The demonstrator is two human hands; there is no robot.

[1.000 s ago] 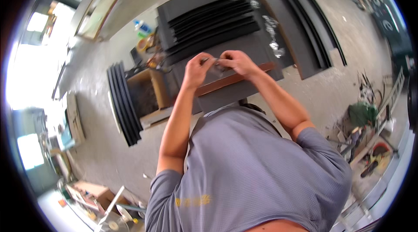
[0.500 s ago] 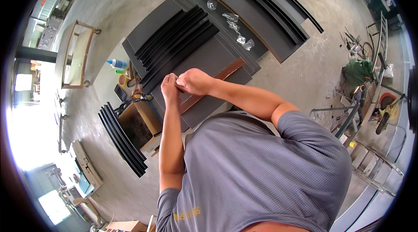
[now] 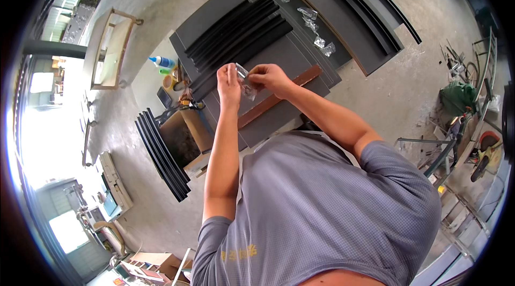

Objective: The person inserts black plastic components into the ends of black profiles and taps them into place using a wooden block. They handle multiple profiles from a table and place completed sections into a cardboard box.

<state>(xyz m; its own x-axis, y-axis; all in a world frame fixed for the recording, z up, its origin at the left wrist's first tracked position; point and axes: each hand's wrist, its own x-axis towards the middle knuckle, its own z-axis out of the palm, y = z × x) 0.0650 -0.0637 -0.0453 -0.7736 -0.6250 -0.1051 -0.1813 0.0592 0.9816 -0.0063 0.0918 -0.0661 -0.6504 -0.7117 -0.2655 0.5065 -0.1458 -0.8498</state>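
A small clear plastic bag is stretched between my two hands, over the dark panels. My left hand pinches its left side, fingers pressed together. On the other side my right hand grips it between thumb and fingers. What the bag contains is too small to make out. Beneath my hands lie a reddish-brown strip and a stack of dark grey panels. Several long black strips rest on the panels just beyond my left hand.
More clear plastic bags lie on the panels at the far right, beside another stack of dark boards. To the left are a blue-capped bottle, tape rolls, an open cardboard box and curved black strips. A wheeled trolley stands farther left.
My hands have moved apart from being close together, and the clear bag now shows between them. The whole view has shifted, with the scene sitting farther right and slightly higher.
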